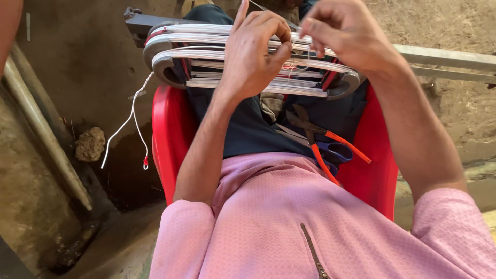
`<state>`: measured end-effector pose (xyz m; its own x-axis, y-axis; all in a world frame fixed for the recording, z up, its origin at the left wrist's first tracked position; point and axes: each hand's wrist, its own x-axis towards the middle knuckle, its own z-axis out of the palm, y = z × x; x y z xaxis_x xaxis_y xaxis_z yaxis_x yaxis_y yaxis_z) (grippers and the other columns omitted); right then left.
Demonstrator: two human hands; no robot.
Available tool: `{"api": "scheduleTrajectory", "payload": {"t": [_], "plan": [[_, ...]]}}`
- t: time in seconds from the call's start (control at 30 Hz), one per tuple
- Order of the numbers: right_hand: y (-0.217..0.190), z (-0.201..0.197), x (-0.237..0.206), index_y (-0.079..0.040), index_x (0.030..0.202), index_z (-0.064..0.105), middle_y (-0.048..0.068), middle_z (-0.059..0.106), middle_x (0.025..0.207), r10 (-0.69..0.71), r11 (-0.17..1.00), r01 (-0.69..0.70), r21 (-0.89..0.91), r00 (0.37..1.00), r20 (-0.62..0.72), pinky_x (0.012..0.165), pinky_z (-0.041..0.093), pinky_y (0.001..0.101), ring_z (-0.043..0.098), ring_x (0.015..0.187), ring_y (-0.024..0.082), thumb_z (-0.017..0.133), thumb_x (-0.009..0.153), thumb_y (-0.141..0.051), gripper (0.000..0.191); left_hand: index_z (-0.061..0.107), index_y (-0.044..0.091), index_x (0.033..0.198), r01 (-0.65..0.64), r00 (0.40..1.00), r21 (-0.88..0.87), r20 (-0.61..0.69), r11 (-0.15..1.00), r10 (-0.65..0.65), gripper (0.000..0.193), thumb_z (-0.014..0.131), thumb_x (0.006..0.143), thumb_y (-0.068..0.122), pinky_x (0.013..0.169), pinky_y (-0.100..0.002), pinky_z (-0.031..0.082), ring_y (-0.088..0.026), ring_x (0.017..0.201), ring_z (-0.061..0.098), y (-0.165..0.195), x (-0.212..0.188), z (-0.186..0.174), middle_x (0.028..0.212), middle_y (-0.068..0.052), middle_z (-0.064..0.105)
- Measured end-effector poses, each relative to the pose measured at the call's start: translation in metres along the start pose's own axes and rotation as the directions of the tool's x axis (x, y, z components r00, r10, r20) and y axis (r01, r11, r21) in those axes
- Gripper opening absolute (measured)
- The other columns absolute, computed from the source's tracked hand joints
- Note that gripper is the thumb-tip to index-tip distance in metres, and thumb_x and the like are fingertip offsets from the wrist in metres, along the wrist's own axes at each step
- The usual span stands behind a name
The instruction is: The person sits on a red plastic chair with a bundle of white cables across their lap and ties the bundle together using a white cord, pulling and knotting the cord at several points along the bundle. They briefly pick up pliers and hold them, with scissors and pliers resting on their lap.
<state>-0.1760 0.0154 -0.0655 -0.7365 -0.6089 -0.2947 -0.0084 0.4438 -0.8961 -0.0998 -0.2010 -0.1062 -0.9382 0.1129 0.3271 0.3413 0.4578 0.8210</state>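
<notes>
I sit in a red plastic chair (170, 139) with a grey curved frame (165, 64) across my knees, wound with several bundles of thin white wire (206, 51). My left hand (256, 51) rests on the wire bundles with its fingers curled, pinching a thin wire strand between thumb and fingers. My right hand (346, 31) is close beside it, fingertips pinched on the same fine strand above the frame. Orange-handled pliers (323, 147) lie in my lap on dark trousers, next to blue-handled scissors (336, 152).
A loose white wire (132, 116) with a red tip hangs off the frame's left end. A stone (90, 144) and a long pipe (44, 132) lie on the dirt floor at left. A grey metal bar (444, 57) runs off to the right.
</notes>
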Motion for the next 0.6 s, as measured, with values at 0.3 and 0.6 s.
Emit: {"api": "scheduleTrajectory", "payload": {"t": [0.3,0.6], "plan": [[0.007,-0.029,-0.009,-0.003,0.093,0.075,0.012,0.065,0.071,-0.039,0.636,0.021,-0.771,0.999,-0.005,0.054,0.044,0.0385,0.057,0.056,0.022,0.078,0.108,-0.033,0.034,0.063,0.005,0.099,0.053,0.983,-0.535,-0.119,0.843,-0.138,0.005,0.065,0.101,0.008,0.106,-0.033,0.046,-0.015,0.109,0.058,-0.019,-0.002,-0.001,0.106,-0.003,0.066],[-0.02,0.002,-0.006,0.0,0.095,0.069,-0.004,0.054,0.066,0.077,0.997,-0.073,0.029,0.981,-0.175,0.051,0.036,0.0229,0.047,0.056,0.003,0.066,0.111,-0.019,0.025,0.069,0.002,0.108,0.011,0.986,-0.684,-0.116,0.73,-0.123,0.016,0.071,0.103,0.017,0.094,-0.029,0.056,-0.011,0.102,0.065,-0.067,-0.003,0.012,0.107,-0.002,0.069]]}}
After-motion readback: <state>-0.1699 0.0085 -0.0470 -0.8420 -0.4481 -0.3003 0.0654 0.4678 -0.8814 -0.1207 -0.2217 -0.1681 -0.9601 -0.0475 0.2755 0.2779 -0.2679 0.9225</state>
